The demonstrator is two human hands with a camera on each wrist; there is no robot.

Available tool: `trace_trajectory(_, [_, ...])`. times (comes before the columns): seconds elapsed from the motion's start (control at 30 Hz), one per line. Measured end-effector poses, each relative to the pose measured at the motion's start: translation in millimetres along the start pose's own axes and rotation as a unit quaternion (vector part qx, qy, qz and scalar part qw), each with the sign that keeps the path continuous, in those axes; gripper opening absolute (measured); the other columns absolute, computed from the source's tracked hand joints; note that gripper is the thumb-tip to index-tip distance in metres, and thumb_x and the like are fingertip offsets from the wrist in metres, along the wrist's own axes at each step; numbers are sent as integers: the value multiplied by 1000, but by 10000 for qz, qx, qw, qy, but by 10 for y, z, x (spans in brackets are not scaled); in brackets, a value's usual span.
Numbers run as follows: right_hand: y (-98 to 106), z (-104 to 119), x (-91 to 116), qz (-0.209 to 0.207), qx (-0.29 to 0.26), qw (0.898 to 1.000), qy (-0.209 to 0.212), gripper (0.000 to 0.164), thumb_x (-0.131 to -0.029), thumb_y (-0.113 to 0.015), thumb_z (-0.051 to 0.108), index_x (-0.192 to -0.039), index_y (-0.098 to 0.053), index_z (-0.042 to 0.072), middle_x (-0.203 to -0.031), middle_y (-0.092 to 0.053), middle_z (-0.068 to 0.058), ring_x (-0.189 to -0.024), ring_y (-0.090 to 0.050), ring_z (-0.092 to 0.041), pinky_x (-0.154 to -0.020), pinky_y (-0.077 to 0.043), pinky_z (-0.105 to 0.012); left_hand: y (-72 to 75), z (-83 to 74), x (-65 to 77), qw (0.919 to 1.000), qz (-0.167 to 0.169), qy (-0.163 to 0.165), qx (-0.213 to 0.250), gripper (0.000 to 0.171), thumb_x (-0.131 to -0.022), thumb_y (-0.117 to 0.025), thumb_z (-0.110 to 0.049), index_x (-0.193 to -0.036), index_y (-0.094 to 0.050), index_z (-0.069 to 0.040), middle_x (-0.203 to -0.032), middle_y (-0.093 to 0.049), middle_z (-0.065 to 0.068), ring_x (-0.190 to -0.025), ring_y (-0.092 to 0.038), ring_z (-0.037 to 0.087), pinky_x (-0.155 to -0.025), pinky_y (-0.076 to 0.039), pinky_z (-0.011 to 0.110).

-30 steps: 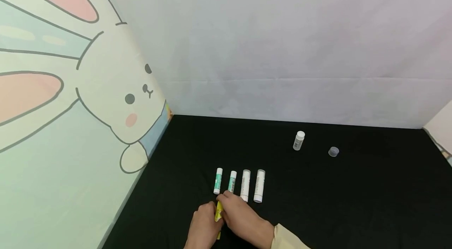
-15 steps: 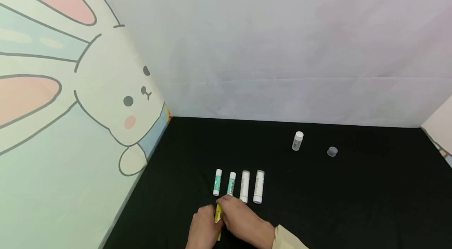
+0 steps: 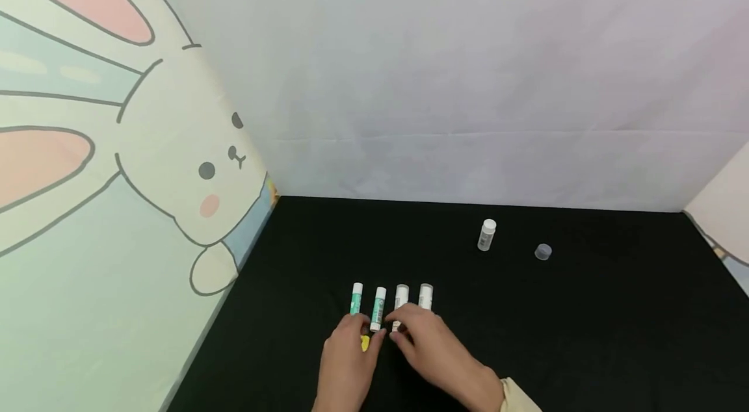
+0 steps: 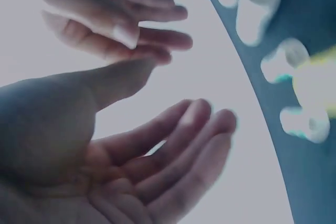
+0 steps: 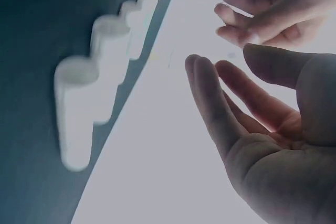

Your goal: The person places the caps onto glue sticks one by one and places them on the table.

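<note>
In the head view my left hand is spread beside a slim yellow tube, which it mostly hides. Its fingers look relaxed and hold nothing in the left wrist view. My right hand is lower right of it, fingers loosely bent and apart, overlapping two white glue sticks from above. The right wrist view shows nothing between its fingers. Left of these lie two green-and-white glue sticks, side by side. The yellow tube appears blurred near their ends in the left wrist view.
Farther back on the black tabletop a small white-capped bottle or stick stands upright. To its right is a small clear cap. A pale wall rises behind, and a rabbit-printed panel borders the left.
Both hands have let go of the yellow tube. My right hand has moved to the right, over the white glue sticks, while the left hand has spread its fingers and shifted slightly up.
</note>
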State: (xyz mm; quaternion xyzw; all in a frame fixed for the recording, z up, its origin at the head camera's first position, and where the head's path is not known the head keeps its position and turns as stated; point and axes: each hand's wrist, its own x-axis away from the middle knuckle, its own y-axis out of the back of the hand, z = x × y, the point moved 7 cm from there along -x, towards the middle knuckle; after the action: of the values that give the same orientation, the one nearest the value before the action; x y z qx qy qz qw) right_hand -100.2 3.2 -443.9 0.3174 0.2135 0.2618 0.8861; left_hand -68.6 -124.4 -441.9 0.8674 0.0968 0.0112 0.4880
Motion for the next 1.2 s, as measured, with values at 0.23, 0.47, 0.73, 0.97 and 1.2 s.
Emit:
trace_trajectory(0.23, [397, -238, 113, -751, 72, 9957, -544, 18, -83, -68, 8, -101, -66, 13, -95, -62, 5, -76, -58, 0, -65, -50, -24, -187, -422, -48, 9957, -258, -703, 550, 29, -83, -70, -28, -107, -66, -11, -107, -64, 2, -98, -62, 18, -78, -51, 37])
trace_trajectory(0.47, [753, -488, 236, -1253, 201, 9840, -1253, 24, -82, -70, 7, -101, -66, 20, -97, -62, 7, -80, -59, 0, -68, -50, -25, -441, -742, -111, 9907, 161, -1004, 899, 42, -85, -69, -24, -121, -59, -6, -120, -59, 5, -109, -56, 17, -85, -48, 35])
trace_trajectory(0.73, [1048, -710, 337, -1588, 650, 9760, -1344, 24, -83, -69, 7, -105, -66, 13, -102, -63, -1, -85, -62, -12, -70, -52, -33, -606, -988, -244, 9892, 301, -1037, 987, 47, -87, -66, -28, -127, -55, -7, -129, -54, 8, -117, -50, 20, -90, -45, 40])
trace_trajectory(0.97, [1281, -934, 446, -1928, 860, 9654, -1531, 27, -84, -68, 7, -110, -63, 7, -105, -62, -9, -90, -63, -24, -72, -52, -41, -696, -1117, -421, 9882, 161, -895, 1236, 48, -87, -66, -29, -130, -53, -9, -131, -52, 8, -118, -49, 18, -91, -44, 38])
trace_trajectory(1.2, [1468, -1142, 555, -2049, 943, 9585, -1745, 29, -87, -65, 8, -115, -60, 3, -110, -59, -15, -94, -61, -30, -74, -50, -45, -789, -1244, -533, 9868, 44, -953, 1308, 49, -87, -66, -27, -131, -52, -8, -132, -51, 8, -117, -50, 20, -91, -44, 38])
